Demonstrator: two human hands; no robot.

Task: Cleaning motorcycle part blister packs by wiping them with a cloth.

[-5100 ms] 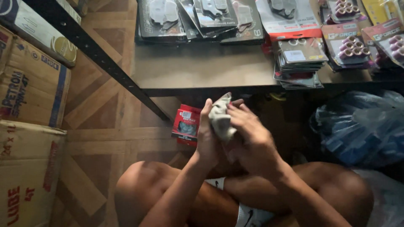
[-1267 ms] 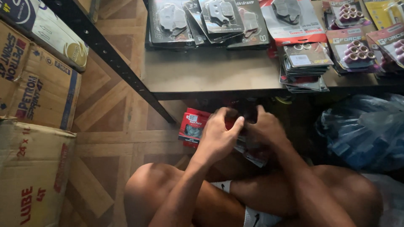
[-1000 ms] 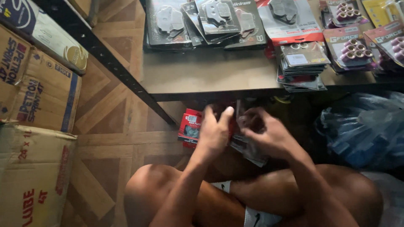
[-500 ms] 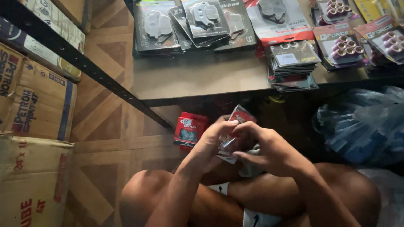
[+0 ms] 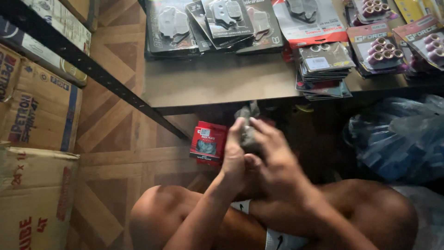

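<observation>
Your hands have risen since half a second ago: left hand [image 5: 234,155] and right hand [image 5: 273,159] fingers clamp a grey cloth [image 5: 247,125], red packet [image 5: 208,142] at nine o'clock.

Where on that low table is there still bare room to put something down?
The table is bare along its front edge, below the dark blister packs and left of the small stacked packs. The back and right side are crowded with packs. The wooden floor between the cardboard boxes and red packet is also free.
</observation>
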